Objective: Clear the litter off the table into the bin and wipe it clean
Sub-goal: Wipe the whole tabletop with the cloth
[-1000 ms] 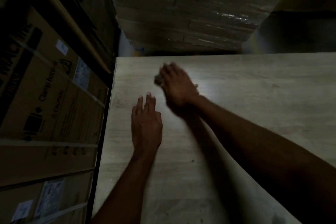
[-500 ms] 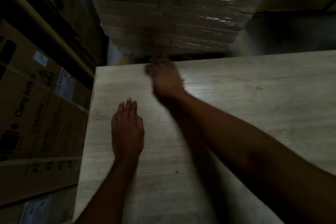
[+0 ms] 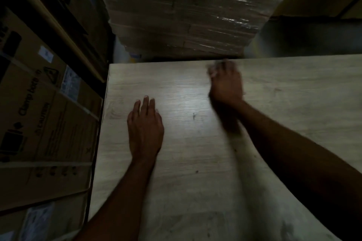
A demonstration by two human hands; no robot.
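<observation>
Head view: left hand (image 3: 145, 129) flat at 9 o'clock, fingers (image 3: 146, 103) straight and together, right hand (image 3: 225, 84) blurred at 12 o'clock by the surface (image 3: 293, 103) far edge, grip can't tell, maybe a pale wad (image 3: 212, 69) at its tips; I'd press flat, overlap strokes, catch the specks (image 3: 194, 116) at centre.

The right hand (image 3: 225, 84), at 1 o'clock from the left hand (image 3: 145, 129), is smeared by motion blur. A pale scrap (image 3: 213, 69) at its fingertips is unreadable (cloth or litter, no telling), as is any grip on it. Dark specks (image 3: 194, 116) on the table (image 3: 293, 103) are too small to identify. The table runs off the picture at 3 and 6 o'clock.
</observation>
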